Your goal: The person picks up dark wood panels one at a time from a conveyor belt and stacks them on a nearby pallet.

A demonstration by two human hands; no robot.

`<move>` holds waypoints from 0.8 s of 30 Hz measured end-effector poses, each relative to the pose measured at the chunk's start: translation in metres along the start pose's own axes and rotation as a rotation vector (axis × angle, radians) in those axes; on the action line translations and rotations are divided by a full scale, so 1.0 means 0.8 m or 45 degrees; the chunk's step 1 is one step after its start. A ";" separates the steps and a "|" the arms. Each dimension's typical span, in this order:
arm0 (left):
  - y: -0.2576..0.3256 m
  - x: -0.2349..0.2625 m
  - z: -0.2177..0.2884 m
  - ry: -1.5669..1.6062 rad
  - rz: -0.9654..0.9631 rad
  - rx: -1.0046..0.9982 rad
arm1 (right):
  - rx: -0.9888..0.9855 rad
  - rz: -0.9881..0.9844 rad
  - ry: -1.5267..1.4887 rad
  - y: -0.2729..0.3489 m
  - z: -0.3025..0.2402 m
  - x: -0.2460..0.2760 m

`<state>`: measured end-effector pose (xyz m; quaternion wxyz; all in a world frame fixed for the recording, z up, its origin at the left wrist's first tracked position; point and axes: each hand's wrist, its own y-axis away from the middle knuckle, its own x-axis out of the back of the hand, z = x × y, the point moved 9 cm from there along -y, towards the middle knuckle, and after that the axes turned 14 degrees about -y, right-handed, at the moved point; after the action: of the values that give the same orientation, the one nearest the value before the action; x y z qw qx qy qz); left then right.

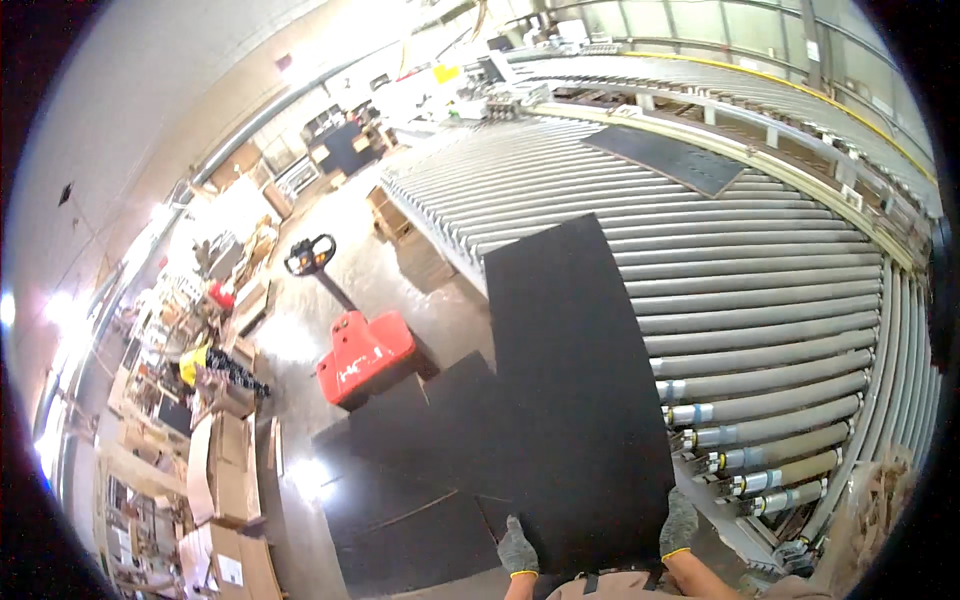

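A long black panel [575, 380] stretches away from me, its far end reaching over the edge of the roller conveyor [750, 300]. My left hand [517, 548], in a grey knit glove with a yellow cuff, is closed on the panel's left side near my body, thumb on top. On the opposite side my right hand [679, 523], gloved the same way, grips the right edge. The fingers under the panel are hidden. Several more black panels [410, 500] lie in a stack to the left, partly covered by the held one.
Beyond the stack stands a red pallet jack [368, 350] with its handle raised. Another dark panel [665, 160] rests on the far rollers. Cardboard boxes [222, 465] line the left, where a person in yellow and black [215, 368] is farther off. A wooden pallet [392, 215] sits beside the conveyor.
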<state>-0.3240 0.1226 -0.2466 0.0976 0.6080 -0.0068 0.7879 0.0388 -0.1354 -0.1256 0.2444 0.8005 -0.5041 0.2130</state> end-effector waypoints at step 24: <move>-0.001 0.021 0.293 -0.400 -0.066 -1.097 | -0.623 -0.250 -1.032 -0.001 0.145 0.108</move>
<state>-0.1039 0.0956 -0.1695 0.3589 0.6241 -0.3333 0.6088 0.0854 -0.2661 -0.1666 0.2283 0.7818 -0.5163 -0.2647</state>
